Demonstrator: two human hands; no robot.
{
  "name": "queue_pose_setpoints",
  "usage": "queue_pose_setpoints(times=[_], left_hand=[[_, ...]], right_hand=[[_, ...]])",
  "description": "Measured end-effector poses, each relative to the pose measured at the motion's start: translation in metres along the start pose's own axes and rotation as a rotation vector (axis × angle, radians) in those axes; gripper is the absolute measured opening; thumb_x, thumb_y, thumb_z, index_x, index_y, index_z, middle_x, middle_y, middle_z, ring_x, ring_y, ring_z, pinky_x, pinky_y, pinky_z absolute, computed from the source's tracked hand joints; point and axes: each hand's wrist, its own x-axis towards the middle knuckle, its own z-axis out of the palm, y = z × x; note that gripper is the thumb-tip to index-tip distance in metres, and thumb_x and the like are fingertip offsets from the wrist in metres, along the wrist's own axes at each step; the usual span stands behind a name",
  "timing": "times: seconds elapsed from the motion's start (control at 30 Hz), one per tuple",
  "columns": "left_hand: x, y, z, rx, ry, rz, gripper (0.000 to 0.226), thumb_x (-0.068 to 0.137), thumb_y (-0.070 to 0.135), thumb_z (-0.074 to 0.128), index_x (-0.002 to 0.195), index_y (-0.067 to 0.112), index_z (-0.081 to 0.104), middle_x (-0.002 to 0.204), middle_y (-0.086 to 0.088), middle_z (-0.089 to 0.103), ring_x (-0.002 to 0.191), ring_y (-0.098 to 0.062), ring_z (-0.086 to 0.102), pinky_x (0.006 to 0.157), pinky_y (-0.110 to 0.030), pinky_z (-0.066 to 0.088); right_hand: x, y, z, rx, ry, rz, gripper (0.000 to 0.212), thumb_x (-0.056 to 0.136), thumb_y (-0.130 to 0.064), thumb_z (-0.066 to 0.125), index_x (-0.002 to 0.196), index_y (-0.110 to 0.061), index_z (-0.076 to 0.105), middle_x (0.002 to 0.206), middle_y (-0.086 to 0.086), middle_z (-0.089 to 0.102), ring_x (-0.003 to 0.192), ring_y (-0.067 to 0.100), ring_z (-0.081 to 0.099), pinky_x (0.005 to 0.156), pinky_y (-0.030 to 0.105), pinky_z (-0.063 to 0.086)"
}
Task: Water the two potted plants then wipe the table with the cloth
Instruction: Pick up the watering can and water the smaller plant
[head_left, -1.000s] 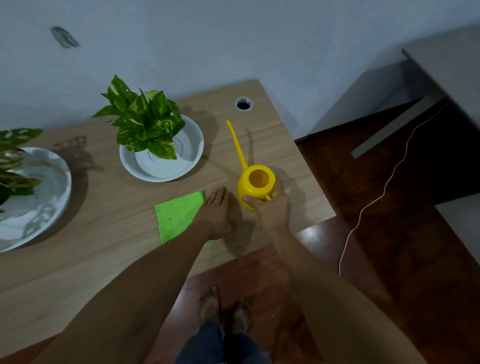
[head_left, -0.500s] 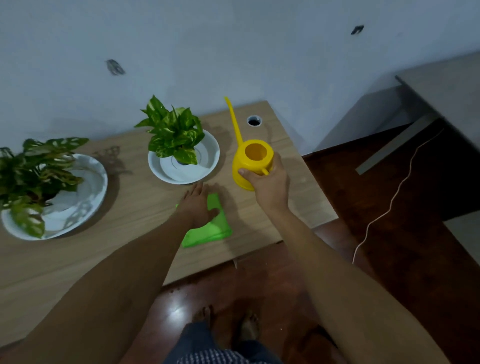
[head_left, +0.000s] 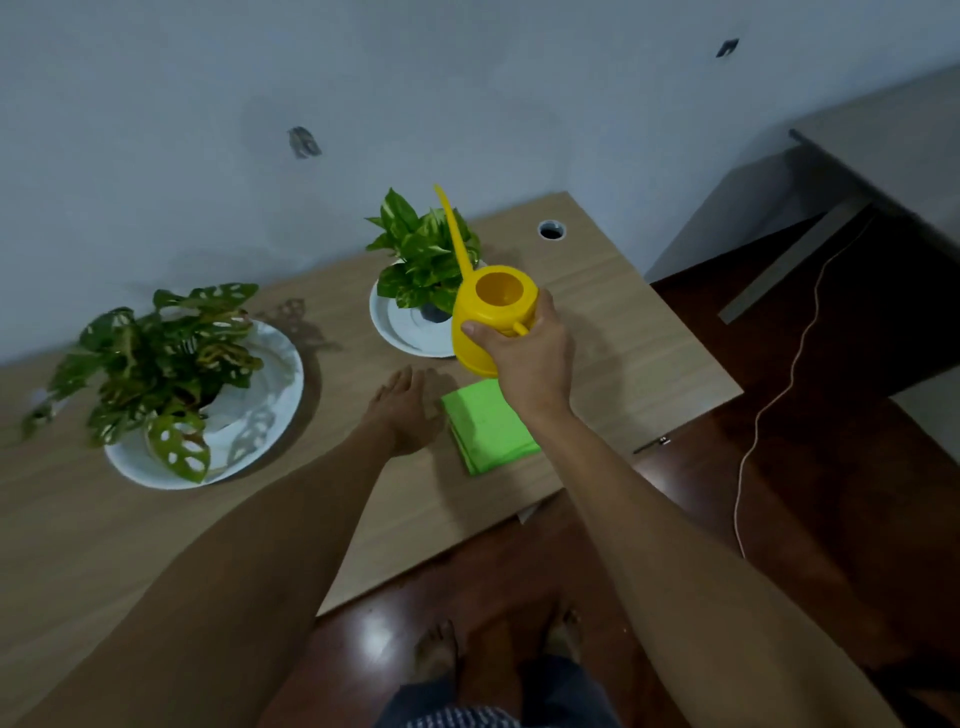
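My right hand (head_left: 524, 358) grips a yellow watering can (head_left: 491, 306) and holds it above the table, its long thin spout rising in front of the small leafy plant (head_left: 423, 257). That plant stands on a white saucer (head_left: 397, 332) near the wall. A larger plant with holed leaves (head_left: 156, 358) sits on a big white plate (head_left: 260, 415) at the left. A folded green cloth (head_left: 485, 426) lies on the wooden table (head_left: 623, 338) under my right wrist. My left hand (head_left: 405, 410) rests flat on the table just left of the cloth, fingers apart, holding nothing.
A round cable hole (head_left: 550, 229) is in the table's far right corner. The table's right and near edges drop to a dark wooden floor, where a white cord (head_left: 779, 389) runs. Another grey desk (head_left: 883, 156) stands at the right. My bare feet (head_left: 436, 654) are below the table edge.
My right hand has lifted the watering can off the table and carried it left toward the small plant. My left hand slid off the cloth to the table beside it.
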Motion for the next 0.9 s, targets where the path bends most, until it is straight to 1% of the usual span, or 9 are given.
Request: queue_pose_setpoints(times=[0.13, 0.33, 0.43, 0.5, 0.6, 0.67, 0.73, 0.83, 0.9], left_hand=[[-0.004, -0.032, 0.000, 0.001, 0.003, 0.029, 0.095, 0.093, 0.052, 0.056, 0.162, 0.012, 0.003, 0.171, -0.016, 0.004, 0.159, -0.030, 0.003, 0.129, -0.042, 0.013], [-0.013, -0.060, 0.009, -0.020, -0.011, 0.056, 0.097, 0.093, 0.052, 0.056, 0.162, 0.009, 0.003, 0.170, -0.018, 0.004, 0.159, -0.033, 0.002, 0.128, -0.048, 0.016], [-0.006, -0.074, 0.026, -0.019, -0.024, 0.044, 0.109, 0.081, 0.072, 0.039, 0.162, 0.007, 0.006, 0.170, -0.019, 0.008, 0.159, -0.035, 0.005, 0.127, -0.049, 0.016], [0.004, -0.084, 0.043, -0.032, -0.023, 0.020, 0.109, 0.077, 0.077, 0.029, 0.160, 0.008, 0.015, 0.169, -0.018, 0.014, 0.158, -0.035, 0.010, 0.128, -0.049, 0.016], [-0.004, -0.077, 0.051, -0.059, -0.046, 0.013, 0.107, 0.073, 0.075, 0.031, 0.156, 0.007, 0.022, 0.165, -0.020, 0.022, 0.156, -0.039, 0.015, 0.125, -0.050, 0.021], [-0.015, -0.064, 0.048, -0.079, -0.080, 0.007, 0.096, 0.080, 0.067, 0.045, 0.152, 0.008, 0.023, 0.164, -0.022, 0.017, 0.156, -0.041, 0.013, 0.124, -0.051, 0.021], [-0.021, -0.055, 0.048, -0.104, -0.054, 0.015, 0.088, 0.089, 0.053, 0.055, 0.155, 0.008, 0.019, 0.168, -0.020, 0.006, 0.157, -0.041, 0.005, 0.126, -0.052, 0.017], [-0.024, -0.051, 0.052, -0.129, -0.056, 0.011, 0.090, 0.092, 0.049, 0.056, 0.159, 0.009, 0.012, 0.170, -0.018, -0.002, 0.158, -0.038, -0.002, 0.127, -0.051, 0.010], [-0.025, -0.052, 0.052, -0.123, -0.067, 0.023, 0.095, 0.086, 0.056, 0.052, 0.158, 0.009, 0.013, 0.170, -0.018, -0.001, 0.158, -0.038, -0.001, 0.127, -0.052, 0.011]], right_hand=[[-0.025, -0.010, 0.029, -0.055, 0.021, 0.030, 0.078, 0.066, -0.046, 0.090, 0.133, -0.020, 0.059, 0.113, -0.004, 0.074, 0.103, 0.019, 0.069, 0.088, 0.037, 0.057], [-0.048, -0.025, 0.046, -0.086, 0.067, 0.039, 0.079, 0.069, -0.048, 0.089, 0.135, -0.016, 0.059, 0.110, -0.005, 0.074, 0.101, 0.019, 0.069, 0.088, 0.039, 0.056], [-0.053, -0.036, 0.041, -0.104, 0.087, 0.035, 0.074, 0.070, -0.045, 0.090, 0.131, -0.015, 0.061, 0.111, -0.003, 0.074, 0.101, 0.019, 0.069, 0.088, 0.036, 0.055], [-0.055, -0.046, 0.036, -0.142, 0.093, 0.035, 0.068, 0.070, -0.046, 0.090, 0.125, -0.017, 0.063, 0.109, -0.003, 0.074, 0.100, 0.021, 0.069, 0.086, 0.036, 0.055], [-0.057, -0.059, 0.028, -0.196, 0.099, 0.042, 0.062, 0.071, -0.048, 0.089, 0.119, -0.017, 0.066, 0.105, -0.003, 0.074, 0.097, 0.021, 0.069, 0.080, 0.031, 0.053], [-0.058, -0.066, 0.025, -0.205, 0.098, 0.052, 0.061, 0.071, -0.048, 0.089, 0.118, -0.017, 0.066, 0.105, -0.003, 0.073, 0.097, 0.020, 0.069, 0.080, 0.030, 0.053], [-0.058, -0.070, 0.023, -0.211, 0.095, 0.063, 0.061, 0.071, -0.048, 0.089, 0.117, -0.017, 0.066, 0.106, -0.002, 0.073, 0.098, 0.021, 0.069, 0.081, 0.032, 0.054], [-0.058, -0.073, 0.022, -0.233, 0.101, 0.069, 0.061, 0.071, -0.049, 0.089, 0.117, -0.016, 0.066, 0.108, 0.000, 0.073, 0.101, 0.023, 0.069, 0.082, 0.033, 0.054], [-0.058, -0.075, 0.021, -0.247, 0.105, 0.069, 0.061, 0.071, -0.049, 0.089, 0.117, -0.015, 0.066, 0.109, 0.001, 0.074, 0.102, 0.024, 0.069, 0.084, 0.037, 0.056]])
